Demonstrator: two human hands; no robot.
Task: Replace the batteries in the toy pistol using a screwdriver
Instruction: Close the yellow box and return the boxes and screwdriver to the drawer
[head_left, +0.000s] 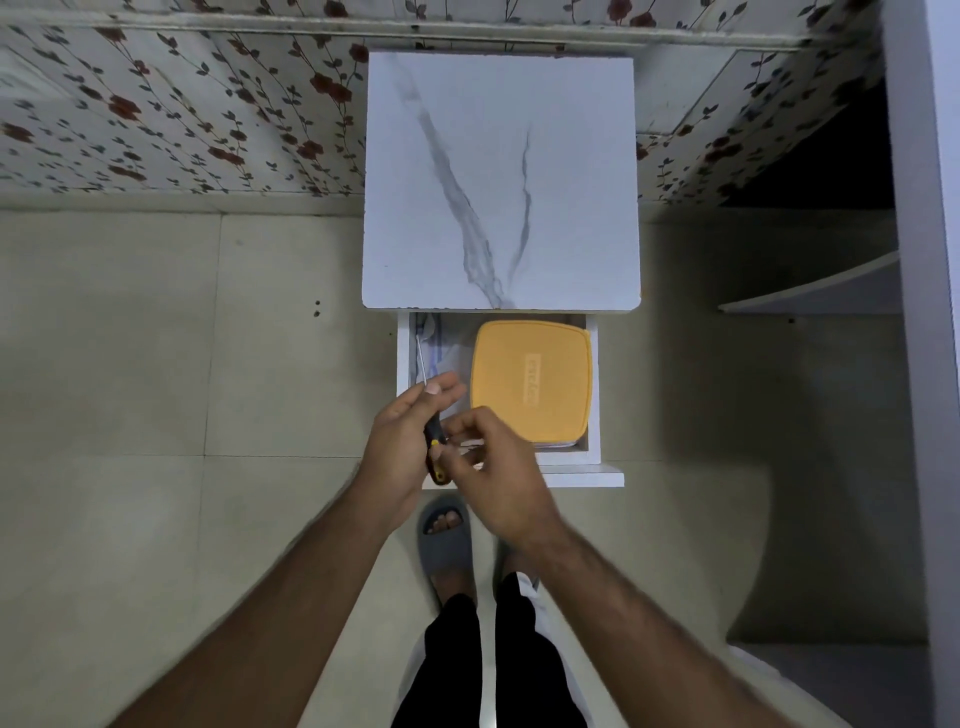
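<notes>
Both hands (400, 441) (498, 467) gripping screwdriver (434, 436), above open drawer's (592, 395) front-left edge

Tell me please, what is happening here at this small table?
A person stands over a white marble-pattern table whose drawer is pulled open. Both hands are over the drawer's front left corner: the left hand and the right hand together hold a screwdriver with a black and yellow handle, shaft pointing away. An orange-lidded container lies in the drawer. No toy pistol or batteries are visible.
</notes>
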